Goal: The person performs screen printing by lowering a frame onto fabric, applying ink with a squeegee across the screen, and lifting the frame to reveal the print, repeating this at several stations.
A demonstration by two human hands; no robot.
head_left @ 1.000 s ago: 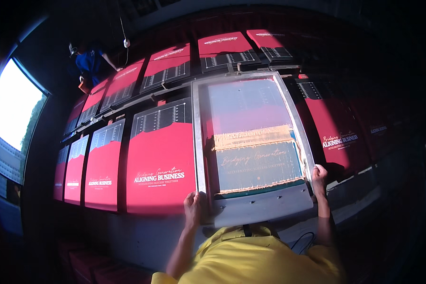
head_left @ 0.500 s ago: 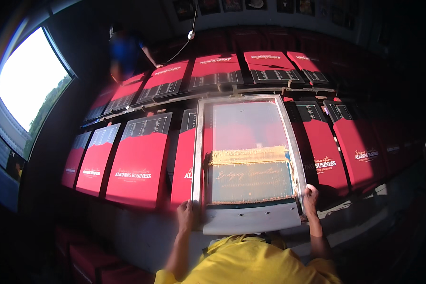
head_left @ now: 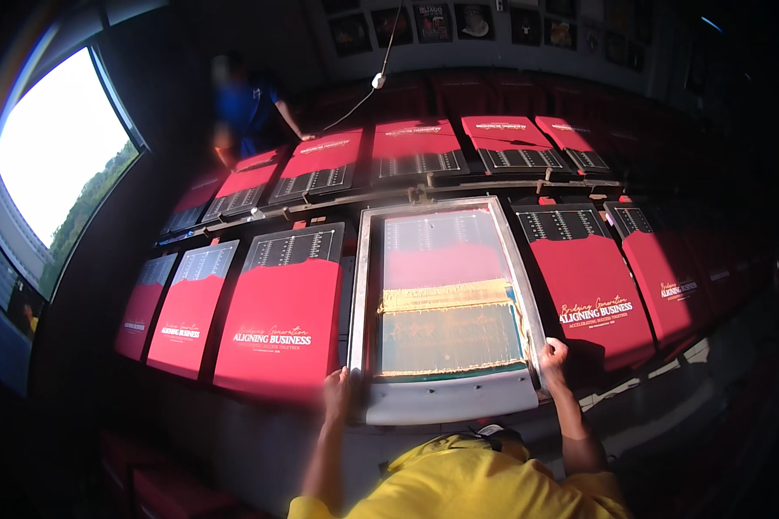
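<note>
A screen-printing frame point(head_left: 362, 285), metal-edged with a see-through mesh, sits between my hands over one of the red fabric pieces. Red shows through its upper mesh. A yellowish ink band point(head_left: 446, 296) crosses the mesh above a dark teal stencil area point(head_left: 450, 339). My left hand point(head_left: 337, 394) is closed on the frame's lower left edge. On the lower right edge, my right hand point(head_left: 553, 359) grips it with curled fingers. Whether the frame touches the fabric beneath cannot be told.
Red printed fabric pieces point(head_left: 277, 359) lie on dark boards in two rows along a rail point(head_left: 320, 203). At the far left a blurred person in blue point(head_left: 251, 108) reaches toward the back row. A cord with a white fitting point(head_left: 378, 81) hangs above. A bright window point(head_left: 61, 147) stands left.
Relative to the boards, the frame has shifted left, uncovering more of the piece on its right and covering the one it partly overlapped. Both hands keep their hold. My view has shifted slightly.
</note>
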